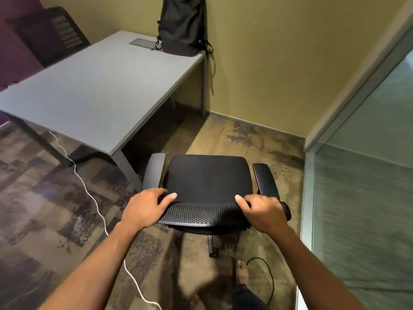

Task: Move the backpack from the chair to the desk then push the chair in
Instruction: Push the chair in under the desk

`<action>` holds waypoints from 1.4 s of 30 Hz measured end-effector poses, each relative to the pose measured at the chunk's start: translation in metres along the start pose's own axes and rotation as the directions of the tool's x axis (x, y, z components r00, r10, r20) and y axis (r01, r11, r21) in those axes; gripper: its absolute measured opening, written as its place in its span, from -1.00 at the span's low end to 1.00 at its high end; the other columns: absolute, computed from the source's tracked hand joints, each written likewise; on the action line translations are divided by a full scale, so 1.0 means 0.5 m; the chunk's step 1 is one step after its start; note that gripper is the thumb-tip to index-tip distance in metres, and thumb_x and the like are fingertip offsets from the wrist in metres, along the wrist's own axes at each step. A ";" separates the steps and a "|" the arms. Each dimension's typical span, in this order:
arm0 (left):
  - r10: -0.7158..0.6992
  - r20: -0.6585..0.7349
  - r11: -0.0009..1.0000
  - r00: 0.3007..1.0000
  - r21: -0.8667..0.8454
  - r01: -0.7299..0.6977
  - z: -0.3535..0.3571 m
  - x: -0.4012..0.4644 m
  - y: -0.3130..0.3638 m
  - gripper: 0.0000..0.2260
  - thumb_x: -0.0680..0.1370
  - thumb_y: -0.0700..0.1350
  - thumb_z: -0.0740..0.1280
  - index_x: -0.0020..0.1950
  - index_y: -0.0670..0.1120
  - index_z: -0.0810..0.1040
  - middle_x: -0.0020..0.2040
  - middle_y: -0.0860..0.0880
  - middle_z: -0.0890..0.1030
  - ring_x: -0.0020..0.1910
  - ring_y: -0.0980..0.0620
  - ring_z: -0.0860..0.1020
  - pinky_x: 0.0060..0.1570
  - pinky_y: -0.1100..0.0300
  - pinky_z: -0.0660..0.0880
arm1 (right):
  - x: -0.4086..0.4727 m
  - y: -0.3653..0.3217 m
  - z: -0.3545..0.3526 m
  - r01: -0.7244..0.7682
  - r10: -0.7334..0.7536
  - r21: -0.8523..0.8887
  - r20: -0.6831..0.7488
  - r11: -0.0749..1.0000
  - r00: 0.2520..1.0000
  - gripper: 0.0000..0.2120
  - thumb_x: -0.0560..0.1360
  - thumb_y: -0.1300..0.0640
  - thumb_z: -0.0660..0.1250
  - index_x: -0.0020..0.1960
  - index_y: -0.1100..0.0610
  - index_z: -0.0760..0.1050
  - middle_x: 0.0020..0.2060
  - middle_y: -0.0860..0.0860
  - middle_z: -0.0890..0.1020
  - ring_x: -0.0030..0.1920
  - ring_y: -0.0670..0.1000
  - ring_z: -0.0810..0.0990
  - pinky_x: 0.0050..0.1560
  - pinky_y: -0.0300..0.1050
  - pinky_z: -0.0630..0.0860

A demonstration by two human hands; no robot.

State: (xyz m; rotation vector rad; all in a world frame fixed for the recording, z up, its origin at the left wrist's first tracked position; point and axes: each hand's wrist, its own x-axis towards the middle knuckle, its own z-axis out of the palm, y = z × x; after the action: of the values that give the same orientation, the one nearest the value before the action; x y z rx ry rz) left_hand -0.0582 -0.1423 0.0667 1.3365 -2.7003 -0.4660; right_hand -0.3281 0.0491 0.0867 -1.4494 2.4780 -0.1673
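The black backpack (182, 25) stands upright on the far right corner of the grey desk (93, 90), leaning against the yellow wall. The black office chair (207, 175) stands on the carpet, right of the desk's near corner, its seat bare and facing away from me. My left hand (146, 208) grips the left end of the mesh backrest's top edge. On the right end of that edge my right hand (261, 212) is closed. Both thumbs lie over the front of the backrest.
A second dark chair (51, 34) stands behind the desk at the far left. A white cable (89, 193) runs across the carpet on the left and a black cable (268, 278) lies near my bare feet. A glass partition (362, 198) closes the right side.
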 end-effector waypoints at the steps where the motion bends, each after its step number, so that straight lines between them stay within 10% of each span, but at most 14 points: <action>1: 0.012 -0.001 1.000 1.000 0.008 -0.012 0.001 0.002 0.001 -0.39 0.47 0.47 -0.04 0.10 0.12 0.61 0.01 0.06 0.68 0.02 -0.04 0.61 -0.17 0.08 0.42 | -0.003 -0.002 0.002 0.024 -0.026 -0.035 -0.057 0.999 0.998 -0.48 0.56 -0.28 -0.07 -0.30 0.02 0.42 -0.42 -0.02 0.51 -0.33 0.09 0.51 -0.25 -0.02 0.36; 5: 0.033 -0.029 0.999 0.999 0.010 -0.032 -0.002 0.019 0.002 -0.44 0.48 0.46 -0.04 -0.08 0.13 0.60 -0.18 0.09 0.66 -0.13 -0.03 0.61 -0.24 0.10 0.38 | 0.007 -0.005 0.005 -0.030 0.032 0.014 -0.248 0.999 0.968 -0.61 0.54 -0.05 0.21 -0.37 0.12 0.53 -0.42 0.09 0.61 -0.36 0.17 0.55 -0.25 -0.03 0.47; 20: -0.036 -0.057 0.999 0.998 0.019 0.037 -0.003 0.077 0.014 -0.45 0.48 0.44 -0.05 -0.25 0.10 0.56 -0.38 0.10 0.54 -0.36 0.03 0.43 -0.28 0.10 0.35 | 0.093 0.025 -0.008 0.035 -0.020 0.053 -0.256 0.998 0.967 -0.59 0.47 -0.12 0.06 -0.47 0.06 0.36 -0.57 -0.08 0.42 -0.54 -0.09 0.39 -0.50 -0.20 0.27; 35: -0.172 -0.059 0.984 0.983 0.046 0.174 0.010 0.223 0.089 -0.48 0.46 0.46 -0.05 -0.35 0.15 0.49 -0.47 0.19 0.39 -0.44 0.17 0.32 -0.39 0.16 0.23 | 0.321 0.105 -0.064 0.095 -0.097 -0.021 -0.239 0.995 0.966 -0.68 0.50 -0.05 0.19 -0.30 0.09 0.55 -0.34 0.08 0.62 -0.27 0.15 0.55 -0.22 -0.06 0.45; 42: -0.092 -0.148 0.993 0.985 0.064 0.102 0.023 0.310 0.120 -0.43 0.48 0.47 -0.07 -0.18 0.14 0.58 -0.32 0.13 0.61 -0.30 0.06 0.56 -0.38 0.16 0.25 | 0.454 0.142 -0.108 0.165 -0.163 -0.002 -0.166 0.986 0.973 -0.67 0.52 -0.07 0.16 -0.29 0.09 0.51 -0.29 0.08 0.62 -0.21 0.17 0.57 -0.18 -0.04 0.44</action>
State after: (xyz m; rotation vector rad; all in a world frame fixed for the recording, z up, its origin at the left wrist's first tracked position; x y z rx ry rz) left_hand -0.2013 -0.2280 0.0662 1.4640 -2.5657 -0.2712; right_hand -0.5088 -0.1148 0.0836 -1.6989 2.4772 -0.3481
